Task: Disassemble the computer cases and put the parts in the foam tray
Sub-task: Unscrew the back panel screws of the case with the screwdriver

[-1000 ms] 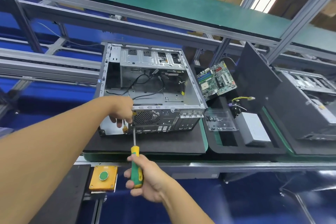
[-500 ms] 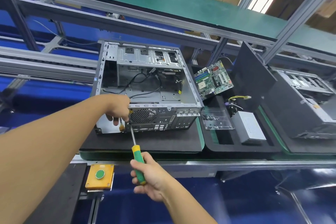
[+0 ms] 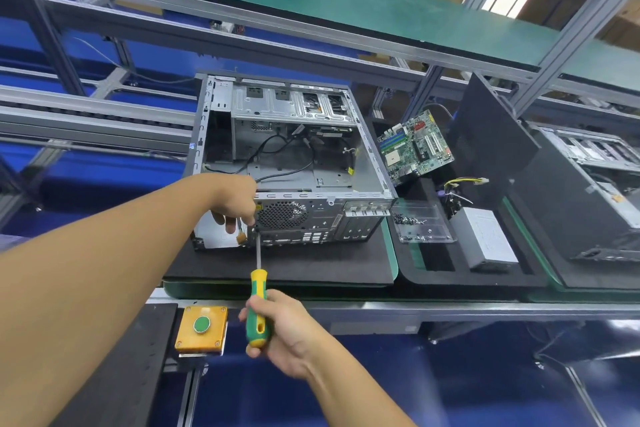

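I count two computer cases [image 3: 367, 163] [image 3: 595, 152], one screwdriver [image 3: 258, 308], one motherboard [image 3: 415, 146], one power supply [image 3: 488, 239], one clear screw box [image 3: 422, 222], one foam tray [image 3: 433, 274], one push button [image 3: 202, 324].

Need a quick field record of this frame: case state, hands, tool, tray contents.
case: computer case, side open, cables inside, on a black mat
right hand: right hand grips the screwdriver by its handle
tool tip: at the case's rear panel, left of the fan grille
left hand: left hand curled at the rear panel beside the tip; what it holds is unclear
tray: foam tray, right of the case, holds a leaning motherboard, power supply, clear box of screws
other: second case far right; button box at the front
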`<state>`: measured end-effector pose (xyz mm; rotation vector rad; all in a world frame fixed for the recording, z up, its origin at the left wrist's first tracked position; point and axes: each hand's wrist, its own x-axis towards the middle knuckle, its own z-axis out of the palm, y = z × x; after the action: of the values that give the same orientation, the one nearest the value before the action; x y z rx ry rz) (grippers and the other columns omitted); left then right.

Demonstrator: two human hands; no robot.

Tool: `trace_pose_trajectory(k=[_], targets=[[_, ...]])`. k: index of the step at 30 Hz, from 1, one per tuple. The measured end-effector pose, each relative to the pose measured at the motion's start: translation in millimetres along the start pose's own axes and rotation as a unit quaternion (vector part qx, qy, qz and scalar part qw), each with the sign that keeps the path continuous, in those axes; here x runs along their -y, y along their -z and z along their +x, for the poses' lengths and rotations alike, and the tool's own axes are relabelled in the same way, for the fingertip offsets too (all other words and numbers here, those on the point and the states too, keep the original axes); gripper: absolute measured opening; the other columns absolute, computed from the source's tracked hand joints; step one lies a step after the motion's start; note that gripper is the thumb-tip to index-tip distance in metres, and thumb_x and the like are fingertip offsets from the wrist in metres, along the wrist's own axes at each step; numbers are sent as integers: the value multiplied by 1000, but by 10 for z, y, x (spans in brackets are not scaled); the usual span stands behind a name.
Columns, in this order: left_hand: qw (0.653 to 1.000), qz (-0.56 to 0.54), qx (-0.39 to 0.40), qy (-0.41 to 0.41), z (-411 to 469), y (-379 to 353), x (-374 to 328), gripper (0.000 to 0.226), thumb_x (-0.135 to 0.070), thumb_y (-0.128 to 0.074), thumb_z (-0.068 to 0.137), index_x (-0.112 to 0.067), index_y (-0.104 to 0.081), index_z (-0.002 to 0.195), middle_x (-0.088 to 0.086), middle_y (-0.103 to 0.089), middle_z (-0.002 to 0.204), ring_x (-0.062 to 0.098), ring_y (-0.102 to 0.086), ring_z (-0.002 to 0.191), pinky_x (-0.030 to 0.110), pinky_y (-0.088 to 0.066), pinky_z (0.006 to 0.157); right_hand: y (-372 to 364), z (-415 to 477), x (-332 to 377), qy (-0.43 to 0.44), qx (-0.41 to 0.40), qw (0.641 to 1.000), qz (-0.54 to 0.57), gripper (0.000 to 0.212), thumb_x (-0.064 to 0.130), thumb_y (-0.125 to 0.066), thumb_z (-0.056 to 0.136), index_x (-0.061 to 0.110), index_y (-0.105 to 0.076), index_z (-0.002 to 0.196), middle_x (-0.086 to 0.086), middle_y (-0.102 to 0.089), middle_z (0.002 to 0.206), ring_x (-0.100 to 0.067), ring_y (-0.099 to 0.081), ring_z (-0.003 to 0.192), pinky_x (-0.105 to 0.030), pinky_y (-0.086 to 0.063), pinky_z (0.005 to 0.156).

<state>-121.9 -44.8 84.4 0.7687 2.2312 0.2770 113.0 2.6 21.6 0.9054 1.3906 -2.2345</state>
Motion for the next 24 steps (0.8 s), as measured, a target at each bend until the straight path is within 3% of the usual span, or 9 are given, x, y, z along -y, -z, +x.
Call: trace_pose_trajectory(k=[4, 6, 9, 12, 16, 21, 24], targets=[[1000, 2, 0, -2, 10, 5, 3, 14, -8, -64, 90, 4, -58, 87, 21, -69, 86, 20, -70, 56, 24, -49, 45, 12, 24, -80, 21, -68, 995, -73, 17, 27, -62, 96, 21, -50, 107, -3, -53, 94, -14, -47, 77, -22, -42, 50], [1000, 0, 0, -3, 11, 3, 6, 14, -8, -64, 90, 3, -58, 85, 21, -69, 83, 20, -70, 56, 24, -49, 45, 20, 22, -84, 4, -41, 999, -31, 26, 28, -65, 96, 19, -49, 114, -5, -54, 98, -13, -55, 73, -25, -51, 54], [1000, -3, 0, -2, 10, 2, 8, 14, -8, -64, 90, 3, -58, 84, 19, -67, 79, 20, -70, 55, 23, -48, 44, 38, 14, -11, -16, 3, 1000, 10, 31, 34, -66, 96, 16, -48, 113, -5, -58, 91, -13, -53, 60, -22, -39, 46], [1000, -4, 1, 0, 12, 6, 6, 15, -8, -65, 90, 4, -58, 86, 21, -69, 84, 20, -71, 55, 23, -48, 44, 66, 14, 60, -45, 36, 997, 53, 36, 44, -47, 102, 11, -53, 115, -6, -59, 84, -17, -49, 59, -25, -32, 47], [1000, -4, 2, 1, 2, 7, -5, 14, -8, -65, 90, 3, -56, 88, 25, -70, 91, 20, -70, 54, 23, -48, 44, 100, 13, -5, -35, 16, 998, 54, 38, 29, -31, 104, 6, -60, 115, -7, -61, 86, -17, -49, 64, -28, -37, 52], [1000, 5, -3, 3, -18, 6, -13, 15, -8, -65, 90, 1, -56, 82, 17, -68, 74, 19, -70, 53, 23, -48, 44, 73, 16, -120, 51, -43, 998, 12, 18, 24, -56, 101, 11, -55, 113, -9, -53, 101, -15, -56, 70, -33, -55, 59], [1000, 3, -3, 4, -31, 7, -25, 15, -8, -66, 90, 0, -54, 84, 14, -66, 69, 19, -69, 54, 23, -48, 44, 86, 13, -125, 53, -80, 995, -7, 23, 22, -64, 96, 17, -51, 114, -7, -50, 106, -10, -55, 63, -27, -52, 54]])
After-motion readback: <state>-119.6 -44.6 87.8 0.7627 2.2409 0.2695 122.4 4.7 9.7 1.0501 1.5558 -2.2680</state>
